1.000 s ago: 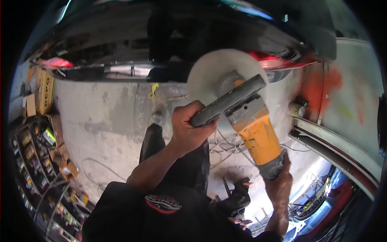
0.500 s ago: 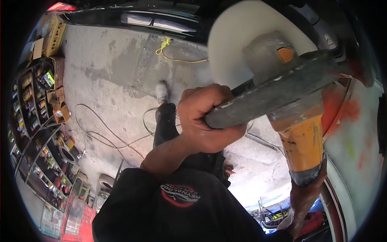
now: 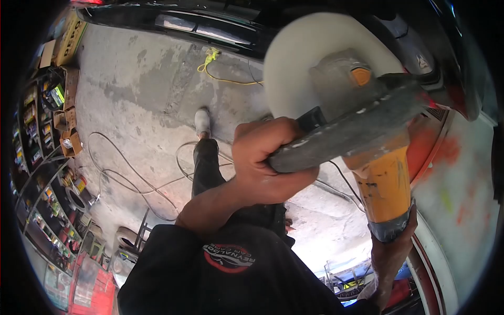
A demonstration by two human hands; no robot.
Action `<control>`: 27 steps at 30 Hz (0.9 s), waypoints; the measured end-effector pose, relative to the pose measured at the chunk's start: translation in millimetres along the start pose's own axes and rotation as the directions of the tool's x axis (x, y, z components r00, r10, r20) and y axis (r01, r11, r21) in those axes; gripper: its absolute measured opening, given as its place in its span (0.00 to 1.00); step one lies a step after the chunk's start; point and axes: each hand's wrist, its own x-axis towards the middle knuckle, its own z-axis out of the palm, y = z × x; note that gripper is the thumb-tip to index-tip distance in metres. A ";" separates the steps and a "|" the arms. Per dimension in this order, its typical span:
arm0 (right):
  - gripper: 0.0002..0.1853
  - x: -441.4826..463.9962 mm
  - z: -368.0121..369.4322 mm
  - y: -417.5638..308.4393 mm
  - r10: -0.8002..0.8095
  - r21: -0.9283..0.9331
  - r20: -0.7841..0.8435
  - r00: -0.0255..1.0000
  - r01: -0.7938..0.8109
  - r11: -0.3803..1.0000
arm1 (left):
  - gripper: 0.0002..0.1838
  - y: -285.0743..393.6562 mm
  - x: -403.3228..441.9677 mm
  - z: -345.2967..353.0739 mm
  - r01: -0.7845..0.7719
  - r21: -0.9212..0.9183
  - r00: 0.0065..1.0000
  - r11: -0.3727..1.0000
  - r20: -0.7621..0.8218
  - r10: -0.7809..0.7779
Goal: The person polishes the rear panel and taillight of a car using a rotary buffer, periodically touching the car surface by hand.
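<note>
A yellow and grey power polisher [image 3: 382, 181] spans the right half of the view, worn and dusty. At its far end a broad white round pad [image 3: 291, 65] overlaps the dark car body; whether it touches cannot be told. My left hand [image 3: 270, 163] is closed around the polisher's black bail handle [image 3: 346, 126]. Lower down, my right hand [image 3: 394, 247] wraps the dark rear end of the yellow body, its fingers partly hidden behind it. The pad looks smooth and blurred.
A glossy black car [image 3: 210, 29] runs along the top. Cables [image 3: 136, 181] loop over the concrete floor [image 3: 142, 100], plus a yellow cord [image 3: 226, 79]. Loaded shelves [image 3: 37, 142] and cardboard boxes [image 3: 71, 142] line the left. A pale panel with red paint marks [image 3: 457, 184] stands at right.
My hands and the polisher have shifted slightly left in view, and the pad sits a little lower. The floor and shelves have also shifted left. Both grips are unchanged.
</note>
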 end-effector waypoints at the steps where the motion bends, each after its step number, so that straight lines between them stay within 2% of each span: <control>1: 0.50 0.6 1.9 1.3 -0.007 0.007 -0.024 1.000 0.007 1.000 | 0.13 -1.1 2.5 1.3 -0.020 -0.028 1.000 0.999 0.010 0.020; 4: 0.50 2.4 1.0 -1.5 0.007 0.062 -0.011 1.000 -0.006 0.998 | 0.12 -1.0 9.4 2.0 -0.070 -0.068 0.997 0.995 0.020 0.071; 7: 0.50 0.2 0.7 -6.8 0.064 0.070 0.032 0.997 -0.066 0.995 | 0.10 -0.8 -1.3 0.1 -0.002 -0.019 1.000 1.000 -0.001 0.002; 9: 0.50 -2.4 2.3 -8.8 0.080 0.106 0.064 0.995 -0.087 0.991 | 0.10 -6.0 -7.7 0.1 0.006 -0.063 1.000 0.998 -0.021 -0.008; 10: 0.51 -3.5 1.4 -4.3 0.006 0.010 0.050 0.999 -0.006 1.000 | 0.09 -8.1 -10.1 -0.2 0.011 -0.084 0.999 0.996 -0.030 -0.014; 13: 0.52 -5.1 -0.7 -6.0 0.063 -0.073 0.017 0.998 -0.061 0.995 | 0.10 -7.8 -2.1 -3.5 -0.024 -0.057 0.999 0.998 -0.029 0.023; 17: 0.48 -1.8 -0.8 -22.7 0.031 -0.123 -0.018 0.999 -0.033 0.992 | 0.11 -6.1 15.8 -1.7 -0.097 -0.133 0.994 0.986 -0.059 0.089; 18: 0.50 -2.4 0.1 -20.7 0.067 -0.098 -0.011 0.998 -0.068 0.993 | 0.11 -6.1 17.4 -0.7 -0.112 -0.147 0.992 0.983 -0.071 0.102; 21: 0.52 -4.8 1.1 -16.0 0.023 -0.144 0.026 0.999 -0.019 0.989 | 0.12 -11.2 6.0 -4.4 -0.107 -0.134 0.994 0.985 -0.046 0.102; 23: 0.53 -8.1 4.8 -2.2 -0.015 -0.121 0.063 0.998 0.022 0.992 | 0.12 -21.8 -7.4 -9.6 -0.125 -0.173 0.992 0.977 -0.028 0.122; 24: 0.53 -9.3 7.4 -0.6 -0.053 -0.119 0.077 0.996 0.062 0.991 | 0.10 -22.8 -21.0 -10.1 -0.041 -0.181 0.998 0.983 -0.054 0.032; 25: 0.54 -11.5 11.6 2.0 -0.091 -0.115 0.090 0.992 0.101 0.988 | 0.10 -24.7 -28.0 -14.4 -0.034 -0.185 0.999 0.982 -0.032 0.029; 26: 0.54 -15.7 20.4 9.4 -0.059 0.017 0.060 0.996 0.058 0.998 | 0.10 -28.1 -33.3 -20.1 -0.030 -0.189 1.000 0.982 -0.010 0.029; 27: 0.52 -20.1 30.2 12.0 -0.061 0.065 0.077 0.995 0.056 0.996 | 0.10 -31.5 -39.1 -24.6 -0.027 -0.192 1.000 0.981 0.011 0.029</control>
